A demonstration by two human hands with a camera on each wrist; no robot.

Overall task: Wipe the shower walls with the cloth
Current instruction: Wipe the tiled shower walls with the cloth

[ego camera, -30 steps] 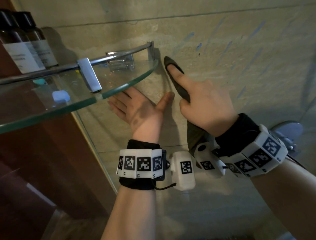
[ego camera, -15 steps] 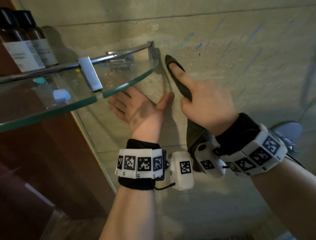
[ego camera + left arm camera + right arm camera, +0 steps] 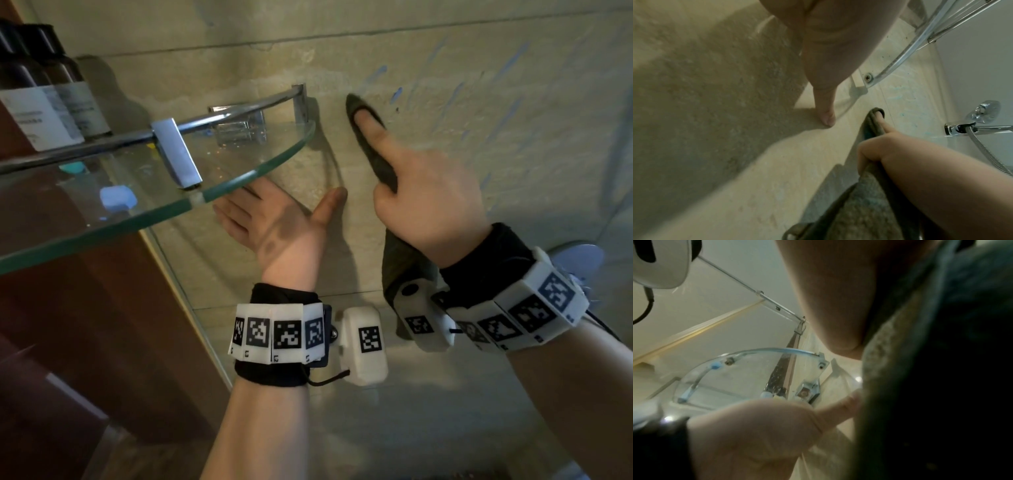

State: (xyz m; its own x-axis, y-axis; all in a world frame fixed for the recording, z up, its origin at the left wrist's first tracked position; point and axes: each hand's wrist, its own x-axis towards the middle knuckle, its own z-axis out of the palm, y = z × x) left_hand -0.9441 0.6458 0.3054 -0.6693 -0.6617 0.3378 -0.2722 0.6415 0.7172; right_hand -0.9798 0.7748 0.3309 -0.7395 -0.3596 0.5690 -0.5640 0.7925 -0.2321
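- Head view: the right hand (image 3: 428, 202) presses a dark grey-green cloth (image 3: 370, 144) to the beige stone shower wall (image 3: 445, 85). The index finger lies stretched along the cloth and the other fingers curl round it, while the rest trails down past the wrist. The cloth's long axis runs up and slightly left, and its tip sits just right of the glass corner shelf (image 3: 239, 178) and its chrome rail (image 3: 239, 109). Blue smears (image 3: 397, 92) lie further right and above, so the stroke probably belongs that way.
- Head view: the left hand (image 3: 274, 222) is spread flat on the wall under the shelf, holding nothing. Its thumb is near the cloth but apart from it. Labelled bottles (image 3: 44, 102) stand on the shelf, far left.
- Left wrist view: the thumb (image 3: 827, 116) rests on the wall. The cloth (image 3: 873, 120) lies beside it under the right index finger, with a chrome mixer and hose (image 3: 970, 128) to the right.
- Right wrist view: the cloth (image 3: 941, 353) fills the right side. The shelf's underside (image 3: 748, 376) shows beyond it.
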